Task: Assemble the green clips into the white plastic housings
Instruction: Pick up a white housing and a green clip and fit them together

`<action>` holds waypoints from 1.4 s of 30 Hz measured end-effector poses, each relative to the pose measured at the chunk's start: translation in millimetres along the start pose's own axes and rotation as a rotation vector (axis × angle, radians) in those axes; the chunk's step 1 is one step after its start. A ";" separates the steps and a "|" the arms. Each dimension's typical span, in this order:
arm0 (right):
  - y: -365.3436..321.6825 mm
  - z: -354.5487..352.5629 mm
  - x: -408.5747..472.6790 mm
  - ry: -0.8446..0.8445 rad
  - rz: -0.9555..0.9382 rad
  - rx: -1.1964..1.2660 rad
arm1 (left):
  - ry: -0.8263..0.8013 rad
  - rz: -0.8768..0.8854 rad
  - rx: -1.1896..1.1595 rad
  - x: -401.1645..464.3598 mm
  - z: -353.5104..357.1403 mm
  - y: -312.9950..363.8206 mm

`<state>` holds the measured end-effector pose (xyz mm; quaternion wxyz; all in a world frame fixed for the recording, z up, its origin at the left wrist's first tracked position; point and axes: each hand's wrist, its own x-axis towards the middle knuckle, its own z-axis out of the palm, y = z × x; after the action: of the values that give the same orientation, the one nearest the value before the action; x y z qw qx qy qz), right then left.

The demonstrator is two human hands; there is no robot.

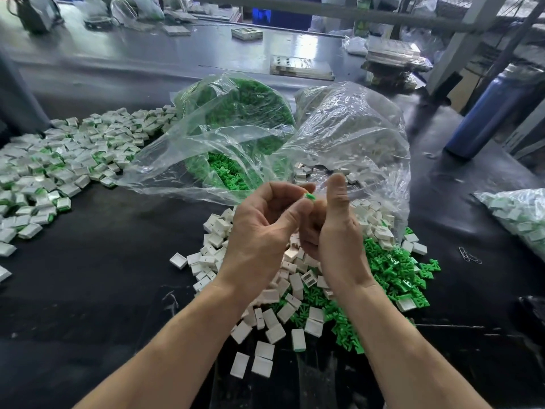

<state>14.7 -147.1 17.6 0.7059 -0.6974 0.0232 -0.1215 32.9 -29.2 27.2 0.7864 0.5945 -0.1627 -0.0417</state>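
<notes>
My left hand [259, 228] pinches a small green clip [310, 196] between thumb and forefinger, raised above the table. My right hand [333, 231] is pressed close against it, thumb upright and fingers curled; whatever they hold is hidden behind the hands. Beneath the hands lies a loose heap of white housings [274, 326] mixed with green clips [392, 270]. A clear bag of green clips [236, 119] lies open behind, and a second clear bag [354, 134] holds white housings.
A wide spread of assembled white-and-green pieces [59, 169] covers the left of the black table [103, 276]. Another filled bag [519, 214] sits at the right edge. A blue cylinder [492, 110] stands at the right; trays and boxes sit on the far bench.
</notes>
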 end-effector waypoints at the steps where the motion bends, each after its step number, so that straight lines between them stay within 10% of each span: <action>1: 0.2 -4.6 0.2 0.014 -0.021 -0.082 | 0.031 0.004 0.057 1.1 -4.7 2.4; 10: 0.8 -35.7 11.1 0.156 -0.045 -0.726 | 0.301 -0.257 1.029 33.5 -105.6 19.0; 25: -7.1 -48.3 12.4 0.138 0.054 -0.909 | 0.475 -0.352 1.333 37.3 -122.3 8.0; 34: -8.0 -68.2 17.5 0.145 0.056 -0.866 | 0.023 -0.082 0.967 13.7 -55.5 17.2; 42: -18.3 -90.6 16.3 -0.093 0.177 -0.845 | -0.171 -0.141 1.098 14.8 -56.4 11.6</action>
<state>9.6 -239.1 35.6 0.3662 -0.9252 0.0987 -0.0086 62.6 22.2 27.8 0.3408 0.9206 -0.1836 -0.0515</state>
